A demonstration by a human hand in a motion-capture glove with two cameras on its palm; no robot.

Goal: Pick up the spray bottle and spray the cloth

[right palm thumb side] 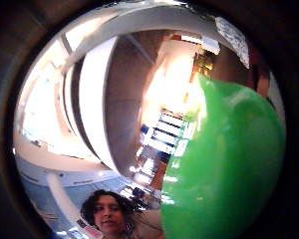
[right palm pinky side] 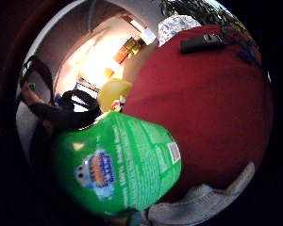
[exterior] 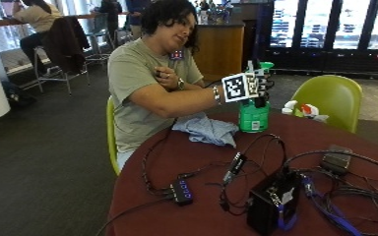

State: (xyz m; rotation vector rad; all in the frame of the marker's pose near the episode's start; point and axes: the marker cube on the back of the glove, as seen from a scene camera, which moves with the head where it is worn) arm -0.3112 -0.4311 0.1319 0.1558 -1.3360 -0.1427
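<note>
Here, a crumpled light-blue cloth [exterior: 206, 129] is lying on the round dark-red table [exterior: 195, 167] in front of the seated person. Just right of it, the gloved right hand [exterior: 258, 87] is gripping the green spray bottle [exterior: 254, 116], fingers curled round its neck (base seemingly just above the tabletop).

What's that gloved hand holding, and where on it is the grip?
The gloved right hand holds the green spray bottle, with the grip at its upper part, near the neck. The bottle's base looks just above the table.
</note>
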